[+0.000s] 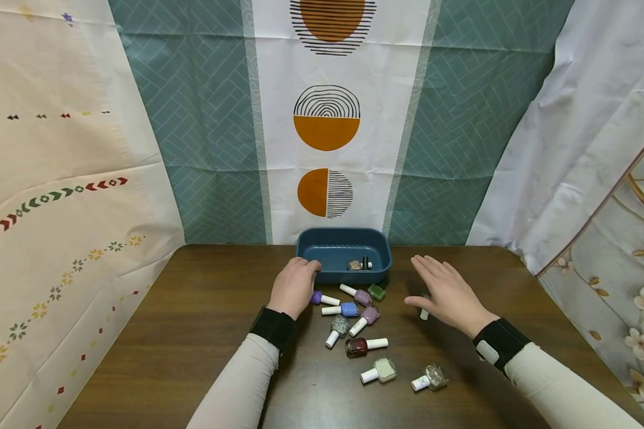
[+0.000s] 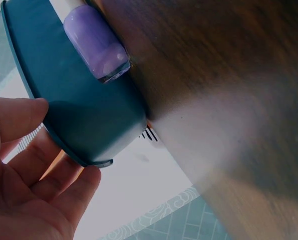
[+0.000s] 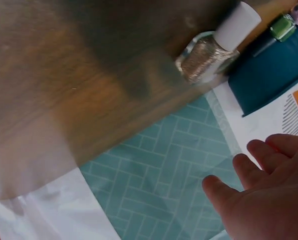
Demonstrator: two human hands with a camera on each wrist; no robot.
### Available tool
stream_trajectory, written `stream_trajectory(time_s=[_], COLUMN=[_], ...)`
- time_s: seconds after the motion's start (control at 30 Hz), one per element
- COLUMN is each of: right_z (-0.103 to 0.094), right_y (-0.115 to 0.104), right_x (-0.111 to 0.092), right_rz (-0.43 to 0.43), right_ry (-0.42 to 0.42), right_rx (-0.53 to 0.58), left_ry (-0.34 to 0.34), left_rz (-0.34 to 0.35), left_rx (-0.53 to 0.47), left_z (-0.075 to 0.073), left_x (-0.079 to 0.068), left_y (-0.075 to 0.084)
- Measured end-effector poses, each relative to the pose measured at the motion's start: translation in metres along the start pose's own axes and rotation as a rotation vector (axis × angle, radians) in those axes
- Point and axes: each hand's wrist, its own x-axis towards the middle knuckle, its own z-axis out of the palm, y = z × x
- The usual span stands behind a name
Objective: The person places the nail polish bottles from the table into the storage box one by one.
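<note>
At the near left corner of a blue plastic bin (image 1: 349, 277), my left hand (image 1: 294, 287) grips the rim. In the left wrist view its thumb and fingertips pinch the edge of the bin wall (image 2: 89, 110). My right hand (image 1: 451, 297) is spread out, palm down, right of the bin. Beneath it a nail polish bottle with a white cap (image 1: 424, 314) is mostly hidden; the right wrist view shows glittery nail polish (image 3: 206, 60) there. Inside the bin lie a glittery nail polish bottle (image 1: 355, 265) and a black piece (image 1: 365, 263).
Several nail polish bottles lie before the bin: purple (image 1: 316, 297), blue (image 1: 349, 309), mauve (image 1: 362, 297), green (image 1: 377, 292), speckled grey (image 1: 340, 325) and dark red (image 1: 356, 347). Pale green (image 1: 385, 369) and glitter (image 1: 436, 376) ones lie nearer on the brown table (image 1: 193, 357).
</note>
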Motion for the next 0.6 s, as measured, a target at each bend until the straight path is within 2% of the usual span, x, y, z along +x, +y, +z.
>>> stream_trajectory(time_s=[0.6], right_z=[0.007], right_y=[0.006], right_x=[-0.022], right_rz=[0.031], right_ry=[-0.014], right_rx=[0.0], left_ry=[0.011], left_rz=[0.005], left_rx=[0.0], left_z=[0.001], left_x=[0.0], left_y=[0.0])
